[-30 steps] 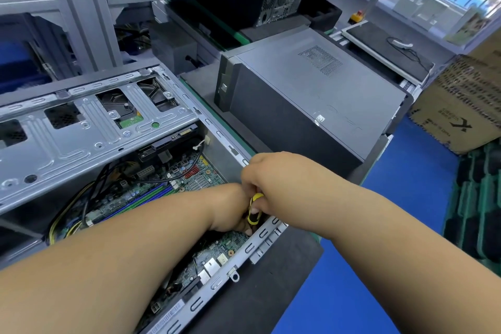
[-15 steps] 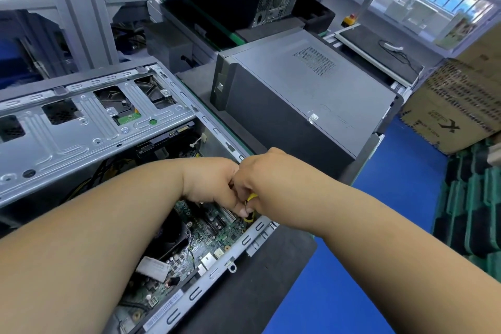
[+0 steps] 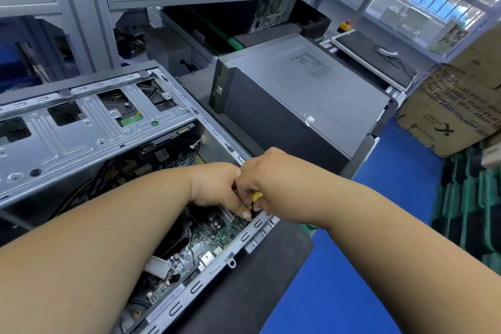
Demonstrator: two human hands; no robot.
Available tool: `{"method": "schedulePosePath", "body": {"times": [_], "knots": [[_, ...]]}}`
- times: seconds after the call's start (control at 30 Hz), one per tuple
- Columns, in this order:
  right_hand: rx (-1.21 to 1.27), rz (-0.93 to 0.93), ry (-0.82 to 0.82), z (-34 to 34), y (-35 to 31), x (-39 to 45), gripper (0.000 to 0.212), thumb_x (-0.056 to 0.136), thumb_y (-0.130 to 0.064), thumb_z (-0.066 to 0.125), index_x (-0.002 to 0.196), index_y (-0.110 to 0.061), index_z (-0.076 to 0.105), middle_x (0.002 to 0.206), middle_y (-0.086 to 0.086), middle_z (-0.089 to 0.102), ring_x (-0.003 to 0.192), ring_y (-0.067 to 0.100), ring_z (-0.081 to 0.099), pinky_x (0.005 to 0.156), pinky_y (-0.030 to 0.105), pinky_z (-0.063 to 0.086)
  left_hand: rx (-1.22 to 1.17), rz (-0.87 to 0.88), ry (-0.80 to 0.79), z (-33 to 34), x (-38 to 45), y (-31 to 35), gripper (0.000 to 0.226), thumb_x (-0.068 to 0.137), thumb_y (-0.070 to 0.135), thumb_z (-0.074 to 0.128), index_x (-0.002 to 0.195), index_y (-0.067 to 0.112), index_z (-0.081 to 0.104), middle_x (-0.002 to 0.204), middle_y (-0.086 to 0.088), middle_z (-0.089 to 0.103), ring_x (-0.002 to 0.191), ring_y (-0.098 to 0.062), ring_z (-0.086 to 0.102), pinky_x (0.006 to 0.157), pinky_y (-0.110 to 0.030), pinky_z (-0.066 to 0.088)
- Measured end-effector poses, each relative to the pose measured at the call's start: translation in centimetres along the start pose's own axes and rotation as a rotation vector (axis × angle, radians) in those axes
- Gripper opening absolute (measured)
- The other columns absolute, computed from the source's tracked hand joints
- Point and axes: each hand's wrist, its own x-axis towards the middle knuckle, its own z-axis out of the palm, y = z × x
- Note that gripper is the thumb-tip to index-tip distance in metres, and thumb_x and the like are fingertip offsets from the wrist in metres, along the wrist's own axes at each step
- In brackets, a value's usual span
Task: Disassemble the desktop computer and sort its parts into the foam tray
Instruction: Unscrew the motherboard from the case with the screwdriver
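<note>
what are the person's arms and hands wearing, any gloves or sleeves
Nothing visible. The left hand and right hand are bare, with no gloves, and both forearms are uncovered as far as the frame's edge, with no sleeves. No watch, ring or wristband shows on the visible parts; the fingers are mostly hidden.

The open case [image 3: 89, 127] is bare sheet metal, stamped with ribs and slots, with a dull silvery sheen. Inside it the motherboard [image 3: 206, 241] is green circuit board, studded with small shiny metal parts. The closed tower [image 3: 306, 95] near the bench's far edge has painted grey metal panels, matt and smooth, one with a perforated vent; its front looks like black plastic. The bench [image 3: 244, 293] is covered in a dark matt mat. The box [image 3: 455, 106] at the right is brown cardboard, printed and scuffed. The floor [image 3: 339, 279] is glossy blue. The tool's handle [image 3: 256, 196], between the hands, looks like yellow plastic.
</note>
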Motion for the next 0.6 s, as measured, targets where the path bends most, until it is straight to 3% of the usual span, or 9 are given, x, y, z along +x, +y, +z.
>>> {"method": "schedulePosePath", "body": {"times": [0.1, 0.17, 0.27, 0.4, 0.5, 0.6], "knots": [[0.042, -0.021, 0.070, 0.0, 0.1, 0.1, 0.010, 0.085, -0.009, 0.063, 0.090, -0.014, 0.070, 0.083, 0.002, 0.067, 0.079, 0.024, 0.062, 0.072, 0.033, 0.045, -0.012, -0.015, 0.018, 0.0, 0.0, -0.5, 0.021, 0.056, 0.045, 0.082, 0.073, 0.037, 0.071, 0.074, 0.010, 0.067, 0.067, 0.001, 0.055, 0.069, -0.014, 0.044], [0.022, -0.018, 0.013, 0.0, 0.1, 0.3, 0.016, 0.085, -0.010, 0.064, 0.097, -0.020, 0.069, 0.092, -0.002, 0.065, 0.083, 0.024, 0.058, 0.078, 0.034, 0.046, 0.032, -0.023, 0.046, 0.1, 0.2, -0.7, 0.022, 0.052, 0.049, 0.081, 0.069, 0.039, 0.070, 0.070, 0.010, 0.066, 0.063, 0.003, 0.053, 0.066, -0.013, 0.043], [0.053, 0.036, -0.010, 0.5, 0.3, 0.0, 0.023, 0.083, -0.017, 0.064, 0.102, -0.031, 0.065, 0.098, -0.013, 0.050, 0.089, 0.019, 0.053, 0.091, 0.034, 0.042, 0.083, -0.006, 0.095, 0.2, 0.3, -0.3, 0.029, 0.062, 0.029, 0.087, 0.057, 0.046, 0.065, 0.056, 0.023, 0.059, 0.053, 0.009, 0.050, 0.053, -0.005, 0.037], [0.071, 0.131, 0.147, 1.1, 0.3, -0.6, 0.016, 0.084, -0.038, 0.064, 0.088, -0.025, 0.056, 0.090, -0.008, 0.051, 0.082, 0.017, 0.053, 0.075, 0.030, 0.035, 0.062, 0.013, 0.076, 0.6, 0.1, 0.2, 0.032, 0.068, 0.018, 0.085, 0.056, 0.041, 0.065, 0.056, 0.016, 0.060, 0.053, 0.007, 0.049, 0.054, -0.005, 0.036], [0.025, 0.243, 0.083, 1.8, -0.1, -0.1, 0.017, 0.090, -0.033, 0.059, 0.085, -0.024, 0.046, 0.084, -0.004, 0.050, 0.076, 0.020, 0.053, 0.060, 0.030, 0.036, -0.043, 0.004, 0.086, 0.8, 0.0, 0.2, 0.039, 0.070, 0.006, 0.083, 0.050, 0.033, 0.063, 0.051, 0.018, 0.056, 0.051, 0.007, 0.048, 0.056, -0.004, 0.036], [-0.023, 0.268, 0.052, 2.2, -0.2, 0.5, 0.011, 0.090, -0.023, 0.060, 0.092, -0.023, 0.049, 0.091, -0.001, 0.056, 0.075, 0.020, 0.053, 0.058, 0.028, 0.035, -0.055, 0.005, 0.100, 1.0, 0.0, 0.2, 0.038, 0.068, 0.007, 0.084, 0.051, 0.033, 0.062, 0.052, 0.019, 0.058, 0.051, 0.007, 0.049, 0.057, -0.005, 0.037]]}}
